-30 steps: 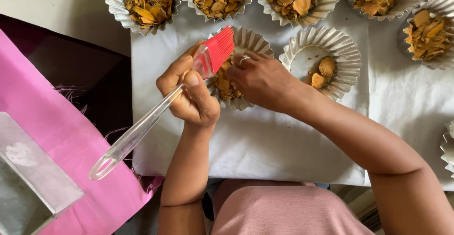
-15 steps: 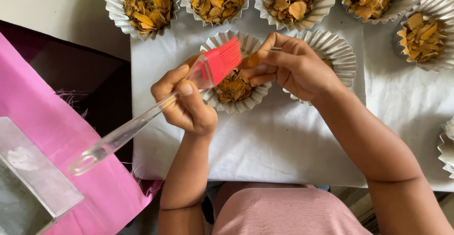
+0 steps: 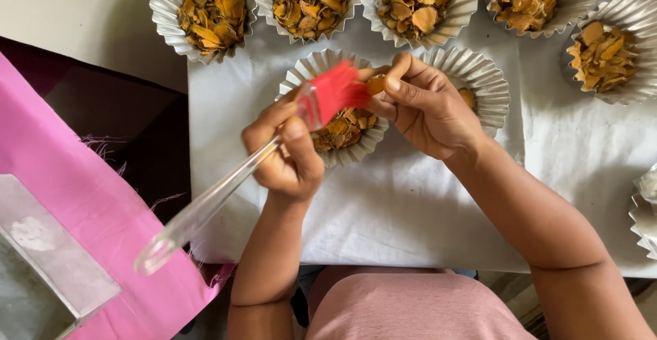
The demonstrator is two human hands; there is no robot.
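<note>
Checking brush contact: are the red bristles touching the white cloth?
No, the red bristles of the brush in the left hand are raised over a foil cup, meeting the piece in the right hand.

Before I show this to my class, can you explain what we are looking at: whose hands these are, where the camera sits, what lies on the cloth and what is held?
The camera sits on a person's head, looking down at their own bare hands. The left hand holds a brush with a clear handle and red bristles. The right hand pinches a small dried orange slice against the bristles. Below them, fluted foil cups hold dried orange-brown slices on a white cloth. A pink cloth lies to the left.
</note>
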